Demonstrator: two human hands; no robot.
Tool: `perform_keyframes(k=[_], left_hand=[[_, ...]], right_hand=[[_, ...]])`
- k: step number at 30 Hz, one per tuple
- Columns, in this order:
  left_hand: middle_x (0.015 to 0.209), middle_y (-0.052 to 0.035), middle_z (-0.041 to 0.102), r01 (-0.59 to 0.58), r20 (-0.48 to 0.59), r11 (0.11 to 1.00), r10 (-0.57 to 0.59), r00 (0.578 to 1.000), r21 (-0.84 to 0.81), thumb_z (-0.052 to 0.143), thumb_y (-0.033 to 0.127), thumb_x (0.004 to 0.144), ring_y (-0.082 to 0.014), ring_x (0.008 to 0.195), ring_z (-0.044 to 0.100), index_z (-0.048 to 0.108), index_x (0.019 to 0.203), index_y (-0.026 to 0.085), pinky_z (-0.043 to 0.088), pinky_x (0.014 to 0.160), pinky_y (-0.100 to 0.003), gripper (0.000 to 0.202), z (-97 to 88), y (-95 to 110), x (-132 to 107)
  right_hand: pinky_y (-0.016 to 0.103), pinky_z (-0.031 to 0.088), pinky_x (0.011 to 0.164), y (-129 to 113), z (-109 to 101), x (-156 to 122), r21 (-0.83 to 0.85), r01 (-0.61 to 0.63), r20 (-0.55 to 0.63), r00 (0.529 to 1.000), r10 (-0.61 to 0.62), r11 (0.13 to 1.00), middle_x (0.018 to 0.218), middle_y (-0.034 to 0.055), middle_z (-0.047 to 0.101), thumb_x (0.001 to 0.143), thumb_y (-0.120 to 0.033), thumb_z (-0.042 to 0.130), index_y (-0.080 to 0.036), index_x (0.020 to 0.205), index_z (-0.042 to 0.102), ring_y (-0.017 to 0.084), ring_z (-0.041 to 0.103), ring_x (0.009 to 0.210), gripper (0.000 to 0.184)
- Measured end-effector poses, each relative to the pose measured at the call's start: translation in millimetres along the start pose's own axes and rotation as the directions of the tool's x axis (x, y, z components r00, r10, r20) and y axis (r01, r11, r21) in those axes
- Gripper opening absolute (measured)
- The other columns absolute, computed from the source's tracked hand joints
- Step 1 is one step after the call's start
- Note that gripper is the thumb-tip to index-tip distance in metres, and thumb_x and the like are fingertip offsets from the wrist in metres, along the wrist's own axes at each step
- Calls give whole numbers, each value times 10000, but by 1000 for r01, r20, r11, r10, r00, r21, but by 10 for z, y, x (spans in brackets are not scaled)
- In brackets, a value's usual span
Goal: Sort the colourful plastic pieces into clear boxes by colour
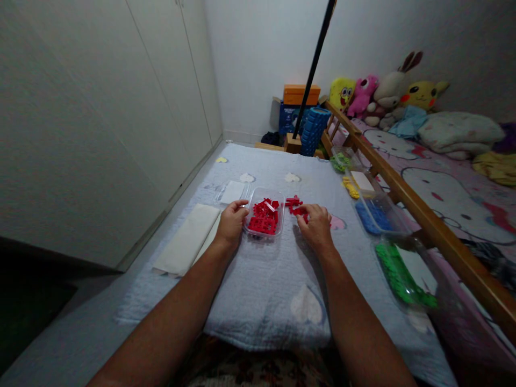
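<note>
A clear plastic container (263,234) with red plastic pieces (264,217) in it stands in the middle of the cloth-covered table. My left hand (231,223) holds its left side, thumb and fingers at the rim. To the right of the container, a loose group of red pieces (294,202) lies on the cloth. Over these my right hand (316,224) is bent down, its fingers curled around some red pieces, partly hidden by the hand. A clear lid with a white label (233,192) lies just beyond my left hand.
A folded cream cloth (187,236) lies at the left. Along the right edge stand clear containers with light green (341,161), yellow (350,187), blue (373,216) and green pieces (397,271). A wooden bed rail (423,220) borders that side; a black pole (314,67) rises behind the table.
</note>
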State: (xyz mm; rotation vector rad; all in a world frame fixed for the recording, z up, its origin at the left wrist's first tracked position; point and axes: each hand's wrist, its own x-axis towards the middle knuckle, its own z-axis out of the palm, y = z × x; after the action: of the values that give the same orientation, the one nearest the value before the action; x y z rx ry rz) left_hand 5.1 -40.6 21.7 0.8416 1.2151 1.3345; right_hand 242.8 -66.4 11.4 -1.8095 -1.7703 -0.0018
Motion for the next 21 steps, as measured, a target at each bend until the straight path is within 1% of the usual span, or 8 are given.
perform_keyframes(k=[4,8,11,14,21], left_hand=[[624,56,541,-1,-3,1000,1,1000,8,682,265,564,-84,525,394,681,990,136,279,505,-227,445,-1,1,-3],[614,61,531,8,15,1000,-8,1000,12,682,257,567,-82,515,385,680,985,143,275,505,-227,433,-2,6,-12],[621,61,538,17,26,1000,-17,1000,3,683,252,565,-80,511,387,677,985,144,277,504,-227,434,2,15,-21],[625,59,548,22,27,1000,-22,999,-3,682,249,560,-77,509,386,678,982,141,277,500,-225,436,10,21,-26],[603,63,536,25,28,1000,-24,999,-6,687,249,557,-78,501,389,683,973,142,274,498,-222,429,14,23,-31]], right_hand=[[415,392,933,-75,19,8,178,103,-97,992,-86,979,1020,81,731,910,-237,585,-216,1085,711,271,588,996,216],[407,402,947,-183,71,-3,264,167,-122,983,-139,950,1043,64,732,934,-239,578,-237,1105,704,252,601,1003,212],[413,400,964,-226,111,2,267,178,-115,982,-153,947,1078,68,730,938,-241,592,-242,1111,711,257,597,1042,210],[416,399,973,-237,134,19,251,162,-106,985,-139,954,1099,82,724,940,-251,603,-234,1119,722,265,588,1063,215],[393,388,993,-272,172,60,191,105,4,994,-107,976,1158,97,709,965,-263,570,-228,1193,722,264,572,1096,275]])
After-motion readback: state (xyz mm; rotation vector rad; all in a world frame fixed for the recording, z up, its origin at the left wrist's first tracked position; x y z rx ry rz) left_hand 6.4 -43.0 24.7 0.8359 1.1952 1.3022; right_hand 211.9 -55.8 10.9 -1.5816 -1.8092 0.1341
